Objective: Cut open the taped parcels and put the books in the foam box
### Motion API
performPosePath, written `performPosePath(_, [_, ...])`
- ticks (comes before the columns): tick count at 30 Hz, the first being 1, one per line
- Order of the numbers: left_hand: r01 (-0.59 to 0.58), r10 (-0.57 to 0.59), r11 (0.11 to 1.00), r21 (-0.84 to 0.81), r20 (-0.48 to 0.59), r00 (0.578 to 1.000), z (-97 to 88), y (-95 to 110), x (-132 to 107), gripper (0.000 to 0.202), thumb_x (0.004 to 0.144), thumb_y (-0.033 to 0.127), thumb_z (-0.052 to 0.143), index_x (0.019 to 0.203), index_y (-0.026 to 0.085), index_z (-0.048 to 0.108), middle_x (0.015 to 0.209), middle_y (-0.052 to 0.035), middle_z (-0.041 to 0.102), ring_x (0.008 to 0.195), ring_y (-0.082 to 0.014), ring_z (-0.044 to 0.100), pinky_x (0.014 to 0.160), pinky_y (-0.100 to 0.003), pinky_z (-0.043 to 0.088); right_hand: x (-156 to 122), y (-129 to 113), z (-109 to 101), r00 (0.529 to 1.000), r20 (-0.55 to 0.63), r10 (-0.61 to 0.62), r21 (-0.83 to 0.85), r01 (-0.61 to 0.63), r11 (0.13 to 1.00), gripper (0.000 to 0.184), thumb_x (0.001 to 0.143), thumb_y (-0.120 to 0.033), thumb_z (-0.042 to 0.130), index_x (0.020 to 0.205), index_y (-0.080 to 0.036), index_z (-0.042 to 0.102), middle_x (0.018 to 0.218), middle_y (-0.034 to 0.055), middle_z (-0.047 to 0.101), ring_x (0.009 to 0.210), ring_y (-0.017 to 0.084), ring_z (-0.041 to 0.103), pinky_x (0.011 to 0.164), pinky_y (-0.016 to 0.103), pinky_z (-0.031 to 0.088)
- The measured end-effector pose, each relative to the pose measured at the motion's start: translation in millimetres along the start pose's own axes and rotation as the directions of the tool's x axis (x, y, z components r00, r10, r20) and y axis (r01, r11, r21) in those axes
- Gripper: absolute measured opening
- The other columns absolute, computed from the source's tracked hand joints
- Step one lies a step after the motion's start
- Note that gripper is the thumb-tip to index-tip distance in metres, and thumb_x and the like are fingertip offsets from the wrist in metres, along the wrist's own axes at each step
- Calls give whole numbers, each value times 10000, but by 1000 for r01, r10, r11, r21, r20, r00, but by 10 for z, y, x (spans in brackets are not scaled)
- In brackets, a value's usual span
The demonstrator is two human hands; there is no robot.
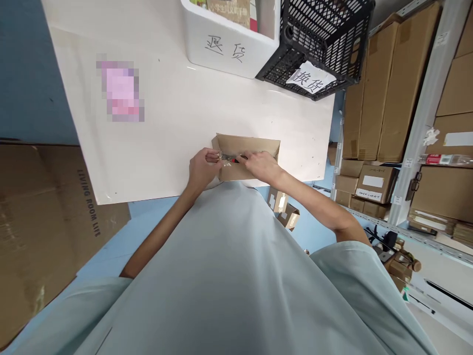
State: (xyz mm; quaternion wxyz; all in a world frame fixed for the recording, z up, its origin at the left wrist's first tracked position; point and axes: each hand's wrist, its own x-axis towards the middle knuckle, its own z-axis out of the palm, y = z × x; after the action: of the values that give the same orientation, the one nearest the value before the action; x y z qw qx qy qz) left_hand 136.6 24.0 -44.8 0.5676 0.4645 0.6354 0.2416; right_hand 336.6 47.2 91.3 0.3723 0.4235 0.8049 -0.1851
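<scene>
L hand (203, 171) fingers pinching clear plastic (220, 156) at cardbd. box (247, 143); R hand (264, 167) inside, fingers' grip unclear.

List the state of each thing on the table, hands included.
Small cardboard box: open, at the table's near edge.
Left hand: fingers bent at the box's left end; grip unclear.
Right hand: fingertips inside the box; grip unclear.
Red-and-black item: inside the box, partly hidden.
White bin: open-topped, books inside.
Black plastic crate: open-topped, paper label attached.
Pink item: lying flat, pixelated.
</scene>
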Motion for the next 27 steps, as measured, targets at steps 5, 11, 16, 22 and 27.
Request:
performPosePath(5, [22, -21, 1000, 15, -94, 995, 73, -1, -22, 317, 776, 215, 786, 1092, 210, 781, 1039, -57, 845, 1032, -272, 805, 996, -407, 653, -110, 191, 66, 1000, 23, 18, 9, -18, 1000, 538, 1100, 10, 389, 1539, -105, 676, 1364, 245, 789, 1171, 321, 808, 880, 392, 565])
performPosePath(11, [38, -37, 999, 4, -191, 981, 176, -17, -38, 381, 730, 203, 740, 1107, 195, 798, 1042, -56, 841, 999, -255, 806, 1001, -400, 674, -464, 794, 390, 992, 94, 82, 32, -85, 996, 484, 1088, -7, 519, 1526, -119, 690, 1336, 231, 816, 1197, 337, 813, 882, 374, 536])
performPosePath(16, [49, -45, 999, 5, -286, 957, 236, -11, -55, 367, 722, 203, 742, 1084, 201, 801, 1026, -57, 831, 967, -245, 803, 1003, -408, 690, -788, 1336, 814, 977, 97, 189, 38, -193, 980, 488, 1104, -18, 461, 1510, -151, 695, 1309, 239, 806, 1174, 323, 812, 886, 371, 492])
performPosePath(22, [59, -42, 997, 45, -306, 951, 246, 33, -87, 367, 716, 248, 770, 1079, 211, 810, 1039, -69, 841, 980, -285, 807, 1033, -527, 695, -832, 1540, 1174, 988, -26, 150, 222, -141, 965, 466, 1191, -197, 417, 1603, -250, 629, 1254, 178, 812, 1038, 298, 795, 802, 357, 444])
performPosePath(27, [48, -30, 998, 40, -361, 932, 325, 21, -127, 370, 751, 288, 762, 1106, 194, 807, 1081, -95, 844, 1051, -310, 819, 1056, -541, 689, -1009, 1505, 1434, 940, -209, 270, 610, -90, 787, 464, 1228, -393, 368, 1556, -309, 685, 1100, 74, 839, 909, 258, 759, 741, 318, 464])
